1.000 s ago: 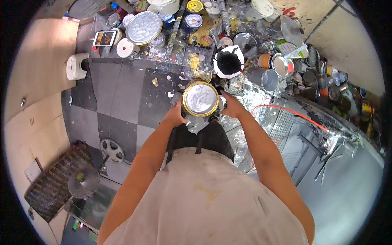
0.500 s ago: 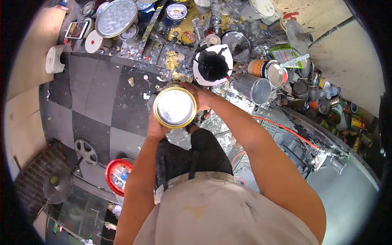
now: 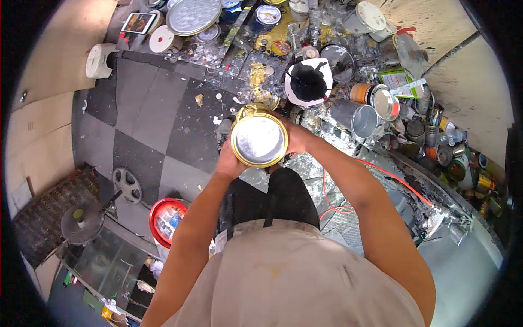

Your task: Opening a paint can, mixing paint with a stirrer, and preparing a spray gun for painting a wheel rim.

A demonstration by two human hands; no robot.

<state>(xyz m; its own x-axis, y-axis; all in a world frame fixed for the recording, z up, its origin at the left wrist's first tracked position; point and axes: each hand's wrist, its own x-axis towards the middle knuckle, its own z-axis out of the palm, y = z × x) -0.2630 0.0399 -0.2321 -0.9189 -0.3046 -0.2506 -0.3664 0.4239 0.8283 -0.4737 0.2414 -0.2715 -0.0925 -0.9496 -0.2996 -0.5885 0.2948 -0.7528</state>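
Note:
Both my hands grip a round metal can [image 3: 259, 139] with a gold rim and a shiny silver top, in front of my dark trousers. My left hand [image 3: 230, 159] wraps round its lower left side and my right hand [image 3: 294, 135] holds its right side, their fingertips partly hidden by the can. Just beyond it is more gold metal, partly covered. A white container with black paint [image 3: 308, 82] stands above my right hand, beside a grey empty can [image 3: 362, 120].
A paint-spattered work area [image 3: 259, 76] holds several cans, lids and a phone [image 3: 137, 23]. A red-rimmed bucket [image 3: 155, 229] is by my left forearm, a fan [image 3: 81, 223] at lower left. An orange hose [image 3: 392, 177] runs at right. Checked floor [image 3: 139, 103] lies left; wooden panels flank it.
The can moved left, then back toward the middle as the view shifted; my hands stay on it. My right arm angles further leftward than a second ago. The red bucket has come into view.

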